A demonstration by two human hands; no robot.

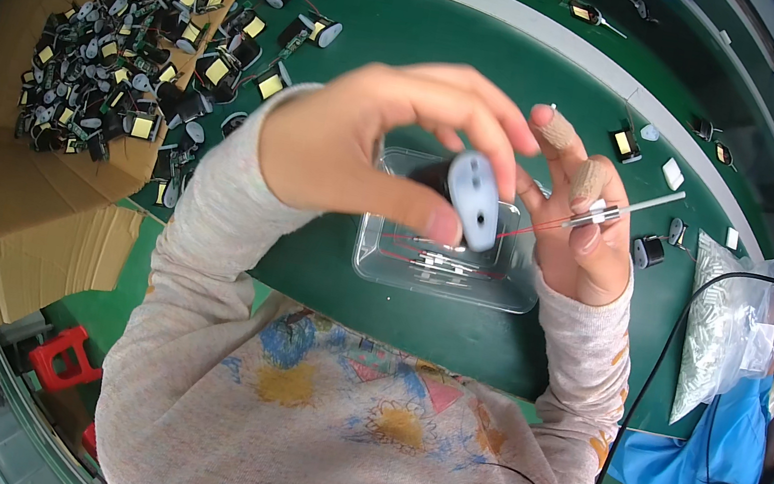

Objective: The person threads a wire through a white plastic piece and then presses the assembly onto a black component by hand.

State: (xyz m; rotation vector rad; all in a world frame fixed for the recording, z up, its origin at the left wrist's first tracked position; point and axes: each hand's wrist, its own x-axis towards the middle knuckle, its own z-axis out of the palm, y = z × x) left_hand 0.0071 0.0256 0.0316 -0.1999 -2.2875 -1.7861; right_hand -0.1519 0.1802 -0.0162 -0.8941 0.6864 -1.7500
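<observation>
Up over the table, my left hand (363,137) is closed on a small black motor unit (477,201) with a grey oval end cap pointing toward me. My right hand (577,222), tan coverings on two of its fingertips, pinches a small silver and white cylinder (597,215) with a white rod. Red wires run from that cylinder toward the motor unit; where they end is hidden. Below both hands stands a clear plastic tray (444,297). Several similar silver and white pieces (444,263) with red wires lie in it.
At the left, a cardboard box (226,9) holds a heap of black units, with more spilled beside it. A clear bag of white pieces (718,355) and a black cable (662,357) are at the right, near a person in blue (724,448). Units lie on the far belt (485,9).
</observation>
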